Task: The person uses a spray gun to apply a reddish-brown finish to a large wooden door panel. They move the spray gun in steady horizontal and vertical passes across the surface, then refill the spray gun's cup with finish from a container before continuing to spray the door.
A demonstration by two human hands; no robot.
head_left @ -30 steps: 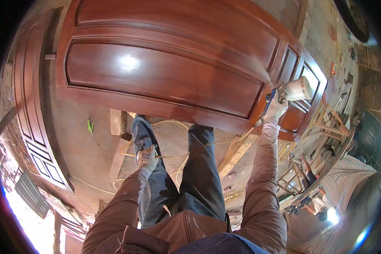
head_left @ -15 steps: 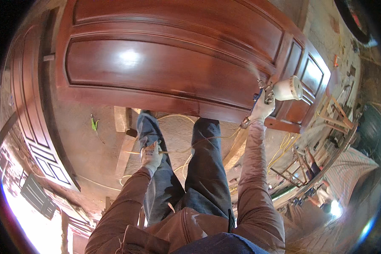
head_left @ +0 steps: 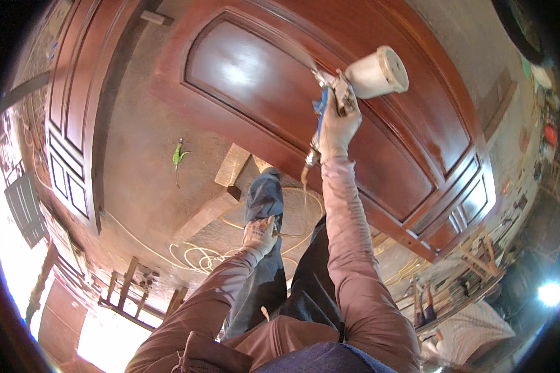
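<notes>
My right hand (head_left: 340, 130), in a pale glove, is wrapped round a spray gun (head_left: 323, 102) with a blue handle part and a white cup (head_left: 368, 76). The gun is over a reddish-brown panelled wooden door (head_left: 280, 93), its nozzle toward the upper left; a faint pale mist shows at the nozzle. From the gun's lower end hangs a yellowish air hose (head_left: 305, 193). Lower down, by my left knee, my left hand (head_left: 259, 236), also gloved, is closed round the hose. Its palm side is hidden.
Wooden blocks (head_left: 233, 164) lie under the door's near edge. A second panelled door (head_left: 74, 118) stands at the left. A green-handled tool (head_left: 178, 154) lies on the floor, and hose coils (head_left: 199, 256) spread near my left forearm. Wooden frames (head_left: 479, 252) are at the right.
My right hand has moved the spray gun leftward and up across the door. The view has turned, so the doors appear tilted and shifted. My left hand still holds the hose.
</notes>
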